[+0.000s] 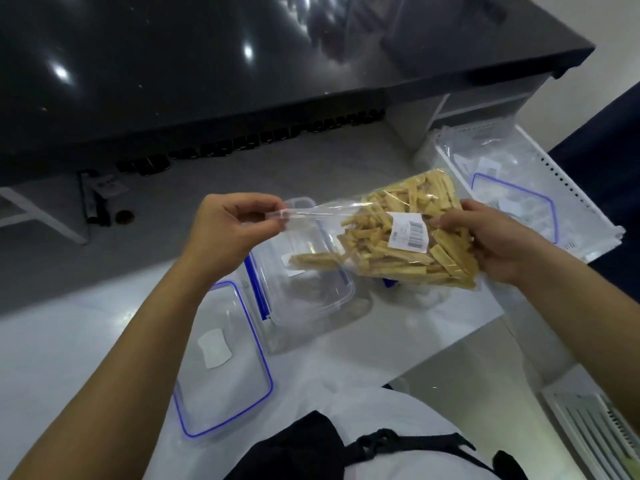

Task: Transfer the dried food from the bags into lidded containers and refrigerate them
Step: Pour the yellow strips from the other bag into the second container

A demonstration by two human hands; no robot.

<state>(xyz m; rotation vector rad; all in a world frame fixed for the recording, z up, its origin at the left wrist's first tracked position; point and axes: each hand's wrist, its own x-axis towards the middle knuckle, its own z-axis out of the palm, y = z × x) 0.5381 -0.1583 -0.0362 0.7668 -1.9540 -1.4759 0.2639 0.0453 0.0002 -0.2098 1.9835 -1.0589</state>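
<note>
Above the container (304, 271), both hands pinch the bag (398, 237) ends

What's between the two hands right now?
In the head view, the clear bag of dried sticks spans from left hand to right hand, held above the open container.

Overhead lights glare on the dark countertop (242, 64); edges warp.

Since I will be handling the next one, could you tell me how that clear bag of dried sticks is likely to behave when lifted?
Probably floppy: the bag needs both the left hand pinching its mouth and the right hand under its body. The thin film looks slippery. The dried sticks lie loose, so they will likely shift and may snap if squeezed.
</note>
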